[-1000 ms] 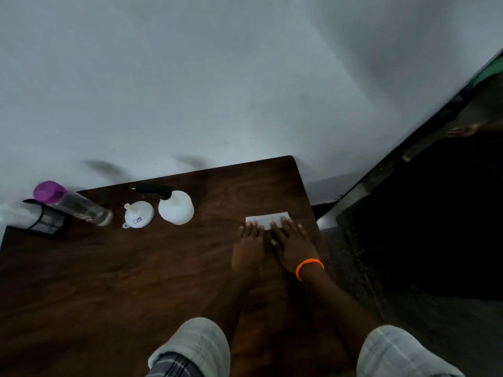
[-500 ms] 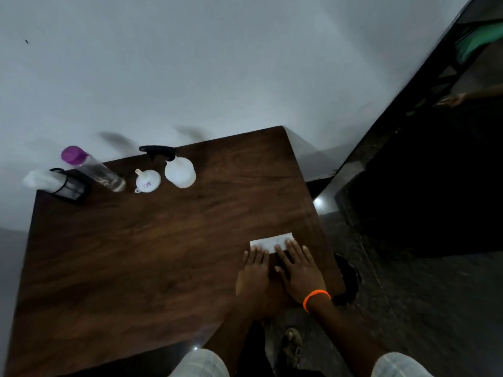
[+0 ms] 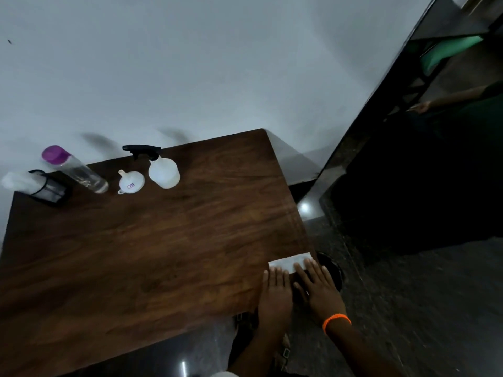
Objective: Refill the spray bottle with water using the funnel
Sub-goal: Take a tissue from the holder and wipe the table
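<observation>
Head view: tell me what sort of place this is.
Probably a plain indoor room, perhaps a home or office corner. A dark wooden table stands against a bare white wall, over a dark speckled polished floor. A black mesh holder sits at the table's far corner.

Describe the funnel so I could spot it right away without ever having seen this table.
Look to the far left end of the dark wooden table, near the white wall. There, between a clear bottle with a purple cap and the white spray bottle with its black trigger, lies the funnel: small, white, round, low, with a short spout.
</observation>
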Demonstrator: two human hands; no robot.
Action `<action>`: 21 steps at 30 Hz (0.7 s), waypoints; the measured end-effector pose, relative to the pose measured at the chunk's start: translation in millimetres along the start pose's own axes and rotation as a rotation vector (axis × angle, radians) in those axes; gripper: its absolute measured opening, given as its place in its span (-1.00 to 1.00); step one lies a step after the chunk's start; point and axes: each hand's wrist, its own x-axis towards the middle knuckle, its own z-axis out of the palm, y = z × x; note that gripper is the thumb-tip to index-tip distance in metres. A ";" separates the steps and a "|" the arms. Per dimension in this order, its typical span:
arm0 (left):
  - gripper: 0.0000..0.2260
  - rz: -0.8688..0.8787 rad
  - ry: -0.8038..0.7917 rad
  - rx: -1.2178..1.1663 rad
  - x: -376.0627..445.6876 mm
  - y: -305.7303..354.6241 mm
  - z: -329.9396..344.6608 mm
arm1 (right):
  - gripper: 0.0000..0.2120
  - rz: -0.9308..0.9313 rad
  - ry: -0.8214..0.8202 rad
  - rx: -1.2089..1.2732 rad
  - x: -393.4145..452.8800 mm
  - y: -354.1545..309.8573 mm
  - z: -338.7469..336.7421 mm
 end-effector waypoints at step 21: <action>-0.44 -0.043 0.102 -0.061 195.9 -106.0 -135.0 | -0.15 0.007 0.139 0.103 229.5 -53.2 -103.1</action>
